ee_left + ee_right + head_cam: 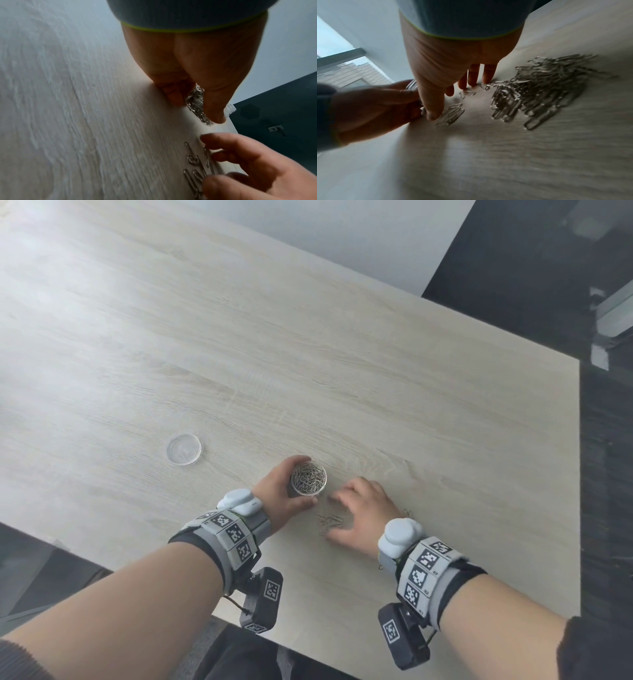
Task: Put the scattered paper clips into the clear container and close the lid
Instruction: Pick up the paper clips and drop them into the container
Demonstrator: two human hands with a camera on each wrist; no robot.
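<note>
The left hand curls around the small round clear plastic container, already heaped with silver wire paper clips, steadying it upright on the pale wood-grain counter. Just beside it, the right hand lies spread over the loose silver paper clips with fingers extended and nothing gripped; the right wrist view shows a tangled heap beyond the fingertips and a few strays under them. These clips are light, stiff and slick, and likely to snag on one another, so raking them into a bunch and pinching from the sides should work better than lifting 1 at a time. The container looks light enough to tip, hence the steadying grip. The round clear plastic lid rests well apart to the left with nothing between. The container is nearly full, so the heap may block the lid.
</note>
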